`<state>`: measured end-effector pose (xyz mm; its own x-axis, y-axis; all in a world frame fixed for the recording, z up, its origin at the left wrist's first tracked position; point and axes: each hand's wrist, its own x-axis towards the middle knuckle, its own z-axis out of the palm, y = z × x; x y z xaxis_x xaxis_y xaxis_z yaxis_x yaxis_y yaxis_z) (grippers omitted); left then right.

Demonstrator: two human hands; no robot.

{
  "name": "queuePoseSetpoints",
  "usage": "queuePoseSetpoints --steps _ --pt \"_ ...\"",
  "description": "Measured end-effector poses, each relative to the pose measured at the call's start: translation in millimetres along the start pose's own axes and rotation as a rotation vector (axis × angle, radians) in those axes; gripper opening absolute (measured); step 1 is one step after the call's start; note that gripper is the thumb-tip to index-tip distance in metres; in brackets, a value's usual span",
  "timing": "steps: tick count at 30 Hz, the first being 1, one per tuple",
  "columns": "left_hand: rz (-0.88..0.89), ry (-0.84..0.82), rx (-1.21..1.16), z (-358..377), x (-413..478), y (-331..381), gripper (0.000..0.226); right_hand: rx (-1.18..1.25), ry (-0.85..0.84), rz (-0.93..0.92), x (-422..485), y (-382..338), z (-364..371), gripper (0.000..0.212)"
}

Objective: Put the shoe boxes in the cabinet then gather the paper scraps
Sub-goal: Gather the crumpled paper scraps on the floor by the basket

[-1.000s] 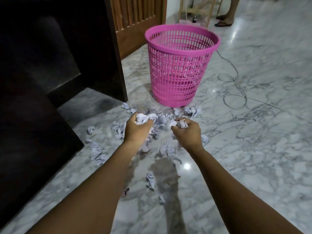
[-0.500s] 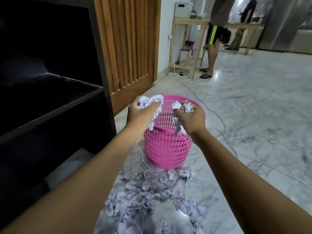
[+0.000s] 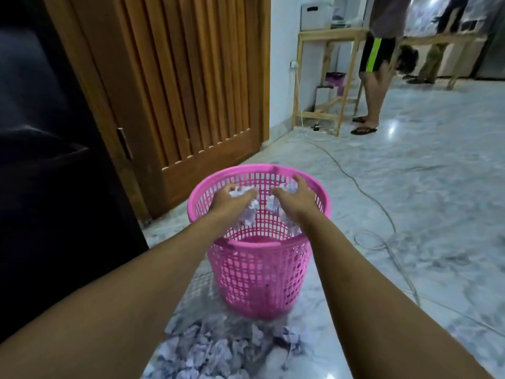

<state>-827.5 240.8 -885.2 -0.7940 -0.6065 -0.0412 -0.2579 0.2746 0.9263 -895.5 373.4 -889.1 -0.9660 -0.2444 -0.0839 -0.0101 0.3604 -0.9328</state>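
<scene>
Now gathering step. Left hand over pink basket, fingers curled round paper scraps. Right hand beside it, fingers spread wide, scraps loose beneath palm. Scrap heap on floor before basket. Next, likely: release into basket, reach down to heap.

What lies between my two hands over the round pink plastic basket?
Nothing, in the head view: between left hand and right hand only the pink plastic basket's far wall shows. Crumpled paper scraps hang under each.
</scene>
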Motion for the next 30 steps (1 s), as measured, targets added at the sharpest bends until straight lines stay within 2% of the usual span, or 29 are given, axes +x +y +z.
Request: queuePoseSetpoints --steps 2,4,6,9,11,13,16,21,24,27,30 --pt "0.029 -0.067 0.219 0.5 6.3 -8.2 0.065 -0.117 -0.031 -0.034 6.9 1.0 -0.8 0.074" --pt "0.072 -0.085 0.361 -4.2 7.2 -8.9 0.067 -0.237 -0.047 -0.056 5.8 -0.3 1.4 0.074" --pt "0.131 -0.115 0.487 -13.6 6.4 -8.0 0.051 -0.348 -0.032 -0.067 -3.3 -4.4 5.3 0.063" --pt "0.173 -0.171 0.626 -36.9 -6.6 -6.4 0.034 -0.482 -0.012 -0.091 -27.6 -11.7 13.0 0.032" --pt "0.209 -0.207 0.698 -58.1 -25.6 -11.3 0.033 -0.559 0.056 -0.168 -46.5 -13.3 21.9 0.030" --pt "0.277 -0.242 0.714 -81.0 -53.4 -21.6 0.033 -0.610 0.144 -0.272 -74.0 -10.3 31.7 0.035" --pt "0.357 -0.187 0.670 -112.1 -98.4 -53.7 0.041 -0.685 0.263 -0.443 -121.2 6.6 50.1 0.039" --pt "0.221 -0.144 0.582 -137.8 -185.4 -151.2 0.040 -0.629 0.396 -0.617 -219.1 80.6 101.2 0.037" --pt "0.158 -0.120 0.609 -133.7 -258.4 -218.4 0.041 -0.543 0.269 -0.573 -280.9 152.2 132.3 0.032" --pt "0.186 -0.237 0.753 -127.4 -323.6 -278.0 0.050 -0.546 0.060 -0.415 -332.2 213.4 147.4 0.032" --pt "0.177 -0.364 0.863 -119.9 -353.6 -328.4 0.063 -0.563 0.000 -0.325 -371.2 254.8 147.2 0.025"
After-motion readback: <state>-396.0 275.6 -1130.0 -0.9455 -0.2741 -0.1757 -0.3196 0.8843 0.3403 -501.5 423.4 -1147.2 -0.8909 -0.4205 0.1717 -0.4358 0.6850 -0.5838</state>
